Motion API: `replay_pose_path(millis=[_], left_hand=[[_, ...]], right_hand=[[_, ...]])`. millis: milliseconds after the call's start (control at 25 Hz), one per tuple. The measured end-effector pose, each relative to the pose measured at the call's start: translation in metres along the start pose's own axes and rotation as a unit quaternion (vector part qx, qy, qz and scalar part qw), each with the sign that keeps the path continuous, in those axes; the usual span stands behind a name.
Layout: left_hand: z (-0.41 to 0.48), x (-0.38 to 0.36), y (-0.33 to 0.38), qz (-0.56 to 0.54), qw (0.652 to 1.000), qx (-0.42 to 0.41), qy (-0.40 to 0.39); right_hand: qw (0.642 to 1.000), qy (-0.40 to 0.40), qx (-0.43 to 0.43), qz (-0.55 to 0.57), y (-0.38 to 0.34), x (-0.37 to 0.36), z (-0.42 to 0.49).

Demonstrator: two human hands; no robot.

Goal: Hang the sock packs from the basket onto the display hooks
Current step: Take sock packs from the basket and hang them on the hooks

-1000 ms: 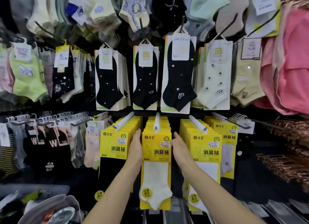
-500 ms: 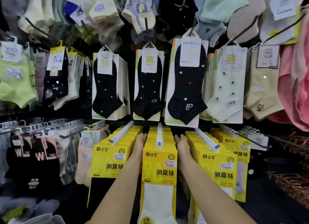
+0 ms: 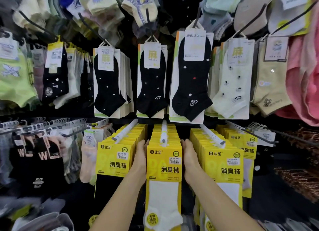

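A stack of yellow sock packs (image 3: 164,163) with white socks hangs on the middle display hook (image 3: 163,132). My left hand (image 3: 140,160) lies flat against the stack's left side, fingers straight and reaching back along it. My right hand (image 3: 189,160) lies flat against the right side in the same way. The packs sit squeezed between both palms. The fingertips are partly hidden behind the packs. The basket is not clearly in view.
Similar yellow packs hang on the left hook (image 3: 124,132) and the right hook (image 3: 212,134). Black and pale ankle socks (image 3: 151,82) hang in the row above. Dark socks (image 3: 38,158) fill the lower left, copper hangers (image 3: 300,179) the lower right.
Both hands have slid further back along the sides of the middle stack, from its front edge toward the wall. The camera has moved closer and slightly upward.
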State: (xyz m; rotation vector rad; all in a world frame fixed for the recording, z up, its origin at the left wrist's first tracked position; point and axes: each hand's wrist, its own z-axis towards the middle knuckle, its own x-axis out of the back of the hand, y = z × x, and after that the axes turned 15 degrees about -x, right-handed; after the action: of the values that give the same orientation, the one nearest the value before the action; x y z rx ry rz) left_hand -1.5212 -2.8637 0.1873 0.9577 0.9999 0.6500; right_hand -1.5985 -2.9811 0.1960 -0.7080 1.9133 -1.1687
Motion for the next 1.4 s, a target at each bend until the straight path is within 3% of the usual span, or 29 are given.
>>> replay_pose_path(millis=[160, 640, 800, 880, 1000, 1080, 1160, 1240, 1400], left_hand=[[-0.025, 0.005, -0.018, 0.023, 0.999, -0.046, -0.002], [-0.060, -0.003, -0.007, 0.077, 0.990, -0.116, -0.004], [-0.081, 0.003, -0.024, 0.119, 0.984, -0.131, -0.024], [-0.089, 0.007, -0.024, 0.147, 0.977, -0.154, -0.030], [-0.101, 0.028, -0.013, 0.195, 0.957, -0.214, -0.009], [-0.108, 0.052, -0.002, 0.202, 0.938, -0.278, 0.039], [-0.102, 0.080, 0.013, 0.207, 0.913, -0.332, 0.114], [-0.088, 0.104, 0.020, 0.242, 0.901, -0.319, 0.166], [-0.074, 0.124, -0.004, 0.295, 0.935, -0.167, 0.106]], right_hand=[[0.998, -0.013, 0.047, -0.040, 0.033, 0.003, -0.018], [0.987, -0.025, 0.110, -0.117, 0.043, 0.001, -0.057], [0.963, -0.019, 0.161, -0.216, 0.073, 0.008, -0.071], [0.964, -0.010, 0.170, -0.205, 0.077, 0.009, -0.075], [0.953, 0.067, 0.205, -0.215, 0.085, 0.014, -0.086], [0.939, 0.041, 0.246, -0.239, 0.100, 0.007, -0.099], [0.936, -0.037, 0.211, -0.279, 0.115, -0.014, -0.104], [0.933, -0.071, 0.148, -0.321, 0.122, -0.041, -0.094], [0.939, -0.053, 0.052, -0.336, 0.124, -0.086, -0.068]])
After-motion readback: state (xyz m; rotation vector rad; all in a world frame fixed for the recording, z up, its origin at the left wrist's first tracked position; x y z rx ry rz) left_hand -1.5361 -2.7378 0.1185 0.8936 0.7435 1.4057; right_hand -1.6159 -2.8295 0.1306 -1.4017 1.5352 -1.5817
